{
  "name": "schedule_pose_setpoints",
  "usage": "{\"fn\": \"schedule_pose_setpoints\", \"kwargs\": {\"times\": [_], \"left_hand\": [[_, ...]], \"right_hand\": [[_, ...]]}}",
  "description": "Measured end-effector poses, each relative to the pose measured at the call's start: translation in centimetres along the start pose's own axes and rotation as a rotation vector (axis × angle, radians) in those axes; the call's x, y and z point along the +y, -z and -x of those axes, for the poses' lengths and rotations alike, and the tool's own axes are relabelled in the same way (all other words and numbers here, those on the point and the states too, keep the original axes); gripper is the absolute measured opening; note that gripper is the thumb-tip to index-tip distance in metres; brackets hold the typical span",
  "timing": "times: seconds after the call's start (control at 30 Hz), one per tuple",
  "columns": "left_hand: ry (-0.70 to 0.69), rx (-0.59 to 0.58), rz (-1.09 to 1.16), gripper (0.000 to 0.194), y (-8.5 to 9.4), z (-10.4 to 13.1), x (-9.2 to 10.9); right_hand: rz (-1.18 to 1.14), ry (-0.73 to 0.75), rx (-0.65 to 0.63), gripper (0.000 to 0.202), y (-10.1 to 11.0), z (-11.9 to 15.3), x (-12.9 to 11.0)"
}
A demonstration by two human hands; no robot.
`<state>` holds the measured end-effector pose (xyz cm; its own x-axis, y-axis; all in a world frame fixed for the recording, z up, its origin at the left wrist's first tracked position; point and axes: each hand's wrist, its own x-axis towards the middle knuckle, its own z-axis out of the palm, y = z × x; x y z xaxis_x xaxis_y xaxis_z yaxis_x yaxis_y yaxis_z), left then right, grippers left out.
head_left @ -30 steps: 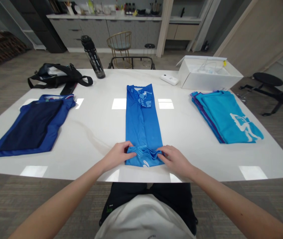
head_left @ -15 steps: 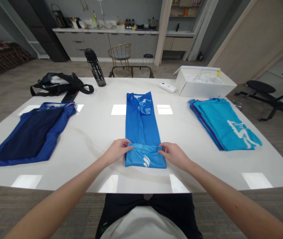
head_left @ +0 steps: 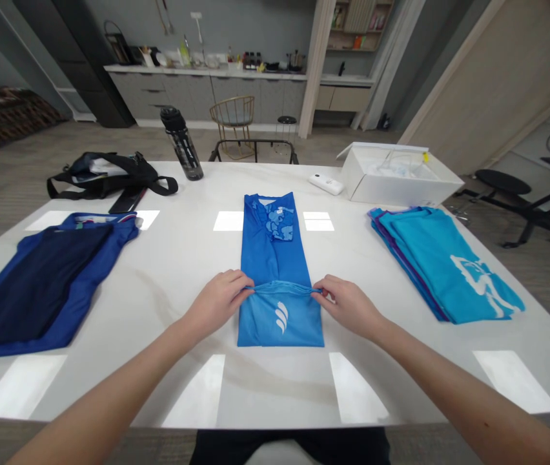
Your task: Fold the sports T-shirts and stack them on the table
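A blue sports shirt [head_left: 275, 265] lies in a long narrow strip before me, its patterned sleeve folded in near the far end. Its near end is turned up into a lighter blue flap with a white logo. My left hand [head_left: 221, 296] pinches the flap's left corner between thumb and fingers. At the right corner, my right hand [head_left: 345, 302] pinches the same edge. Between both hands the flap's edge is stretched across the shirt and slightly bunched.
Dark and blue folded clothes [head_left: 37, 284] lie left, turquoise and purple ones [head_left: 444, 258] right. Farther back on the white table [head_left: 168, 258] are a black bag [head_left: 110, 173], a dark bottle [head_left: 182, 145], a white handheld device [head_left: 326, 184] and an open white box [head_left: 396, 181].
My view has tilted up and come closer to the table. Both hands keep hold of the flap's corners; its edge looks straighter and the logo shows more fully.
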<state>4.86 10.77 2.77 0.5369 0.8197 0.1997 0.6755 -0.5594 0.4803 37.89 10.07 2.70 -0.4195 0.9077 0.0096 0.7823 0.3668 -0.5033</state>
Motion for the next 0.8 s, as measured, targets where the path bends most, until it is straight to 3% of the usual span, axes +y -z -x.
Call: {"fn": "schedule_pose_setpoints", "kwargs": {"times": [0.2, 0.37, 0.47, 0.57, 0.67, 0.8], "left_hand": [[-0.076, 0.137, -0.037, 0.019, 2.7, -6.2, -3.1], [-0.078, 0.237, -0.008, 0.018, 5.6, -13.1, -5.8], [-0.033, 0.293, 0.027, 0.020, 6.5, -17.4, -8.8], [0.126, 0.325, 0.154, 0.020, 5.2, -21.2, -13.1], [0.334, 0.330, 0.287, 0.022, 1.9, -23.9, -17.5], [0.465, 0.334, 0.199, 0.019, -2.0, -25.1, -20.4]], "right_hand": [[0.031, 0.042, 0.175, 0.020, 3.1, -5.7, 1.4], [0.047, 0.088, 0.305, 0.018, 5.9, -12.5, 2.6], [0.042, 0.105, 0.391, 0.017, 6.8, -17.5, 4.0], [-0.004, 0.068, 0.439, 0.017, 6.1, -23.0, 6.4], [-0.063, -0.059, 0.427, 0.019, 3.5, -28.2, 9.1], [-0.082, -0.211, 0.354, 0.021, -0.2, -32.5, 11.3]]}}
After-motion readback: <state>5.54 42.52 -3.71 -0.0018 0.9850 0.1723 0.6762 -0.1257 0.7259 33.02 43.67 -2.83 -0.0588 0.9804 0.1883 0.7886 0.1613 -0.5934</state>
